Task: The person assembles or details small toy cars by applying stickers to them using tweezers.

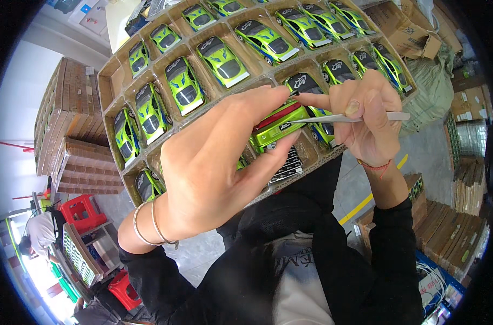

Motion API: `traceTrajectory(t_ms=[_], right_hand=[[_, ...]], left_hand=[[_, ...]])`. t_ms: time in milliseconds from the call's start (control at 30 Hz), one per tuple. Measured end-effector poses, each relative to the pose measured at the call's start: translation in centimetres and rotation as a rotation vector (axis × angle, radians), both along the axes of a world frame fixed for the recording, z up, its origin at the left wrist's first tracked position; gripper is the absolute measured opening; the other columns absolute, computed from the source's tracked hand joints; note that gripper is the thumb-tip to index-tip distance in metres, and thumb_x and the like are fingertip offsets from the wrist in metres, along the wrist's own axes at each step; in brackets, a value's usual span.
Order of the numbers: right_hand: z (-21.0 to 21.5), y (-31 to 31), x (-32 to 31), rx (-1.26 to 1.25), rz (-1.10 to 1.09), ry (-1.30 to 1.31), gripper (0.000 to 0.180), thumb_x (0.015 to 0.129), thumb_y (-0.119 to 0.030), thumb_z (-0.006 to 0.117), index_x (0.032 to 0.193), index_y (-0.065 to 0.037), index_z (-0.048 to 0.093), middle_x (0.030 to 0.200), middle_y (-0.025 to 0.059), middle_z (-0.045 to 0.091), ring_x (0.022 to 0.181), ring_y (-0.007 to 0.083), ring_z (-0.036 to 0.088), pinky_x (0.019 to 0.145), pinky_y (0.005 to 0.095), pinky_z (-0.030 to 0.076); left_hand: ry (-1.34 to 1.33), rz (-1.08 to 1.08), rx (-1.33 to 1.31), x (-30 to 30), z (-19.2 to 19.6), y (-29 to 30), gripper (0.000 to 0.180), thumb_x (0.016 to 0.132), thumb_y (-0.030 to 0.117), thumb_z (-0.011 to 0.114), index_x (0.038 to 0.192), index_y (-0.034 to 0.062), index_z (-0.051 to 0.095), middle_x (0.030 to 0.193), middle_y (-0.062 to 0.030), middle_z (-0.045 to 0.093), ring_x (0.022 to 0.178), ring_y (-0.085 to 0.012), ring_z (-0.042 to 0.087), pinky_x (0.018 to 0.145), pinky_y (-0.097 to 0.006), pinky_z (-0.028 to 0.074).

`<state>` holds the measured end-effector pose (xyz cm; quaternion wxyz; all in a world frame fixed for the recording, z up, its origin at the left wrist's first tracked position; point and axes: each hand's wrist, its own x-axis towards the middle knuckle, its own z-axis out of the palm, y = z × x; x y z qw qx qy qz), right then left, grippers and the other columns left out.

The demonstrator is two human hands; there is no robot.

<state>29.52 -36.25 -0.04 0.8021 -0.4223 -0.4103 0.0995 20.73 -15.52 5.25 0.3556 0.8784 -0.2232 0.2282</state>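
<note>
My left hand (214,149) grips a green toy car (276,130) between thumb and fingers, its end with a red strip facing me. In my right hand (368,111) is a pair of metal tweezers (325,118), pinched between thumb and fingers. The tweezers' tips meet the car's end near a small dark mark. My right index finger reaches to the car's upper edge. Below both hands lies a divided cardboard tray (128,93) filled with several similar green cars (222,60). A sheet of dark striped labels (289,165) lies partly hidden under the held car.
Stacked brown trays (67,114) stand at the left. Red stools (83,213) and another person (43,233) are at the lower left. Open cardboard boxes (403,30) sit at the far right, with flattened cardboard (452,233) piled below and a yellow floor line (360,208) beside it.
</note>
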Motion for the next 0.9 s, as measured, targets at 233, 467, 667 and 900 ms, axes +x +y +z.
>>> traceTrajectory(t_ms=[233,467,667,900], right_hand=[[-0.18,0.07,0.01,-0.009,-0.020,-0.035,0.025,0.105,-0.022,0.045,0.089,-0.004,0.052,0.065,0.0059,0.053,0.054,0.0097,0.049,0.101,0.0574,0.048],[-0.15,0.07,-0.12,-0.015,-0.029,-0.039,0.025,0.105,-0.023,0.046,0.089,-0.004,0.051,0.065,0.0059,0.052,0.054,0.0101,0.050,0.101,0.0582,0.047],[-0.17,0.04,-0.06,-0.021,-0.020,-0.030,0.026,0.105,-0.023,0.045,0.088,-0.004,0.050,0.066,0.0054,0.052,0.054,0.0100,0.050,0.102,0.0585,0.047],[-0.09,0.17,-0.08,-0.030,-0.044,-0.054,0.028,0.105,-0.024,0.044,0.086,-0.005,0.050,0.065,0.0040,0.050,0.052,0.0084,0.046,0.101,0.0579,0.048]], left_hand=[[-0.021,0.017,0.016,0.01,-0.05,-0.04,0.044,0.075,0.000,0.082,0.115,-0.0051,0.065,0.103,-0.0138,0.071,0.090,-0.0167,0.070,0.080,-0.027,0.055],[-0.039,0.022,0.015,0.02,-0.09,-0.09,0.044,0.074,0.000,0.083,0.115,-0.0051,0.065,0.103,-0.0136,0.072,0.090,-0.0165,0.070,0.080,-0.027,0.055],[-0.045,0.021,0.031,-0.04,-0.25,0.02,0.047,0.075,-0.001,0.082,0.117,-0.0059,0.064,0.103,-0.0132,0.072,0.091,-0.0166,0.070,0.080,-0.027,0.056],[-0.077,0.006,-0.048,0.04,-0.68,-0.49,0.036,0.072,-0.004,0.083,0.102,-0.0052,0.062,0.102,-0.0186,0.070,0.096,-0.0232,0.071,0.080,-0.032,0.057]])
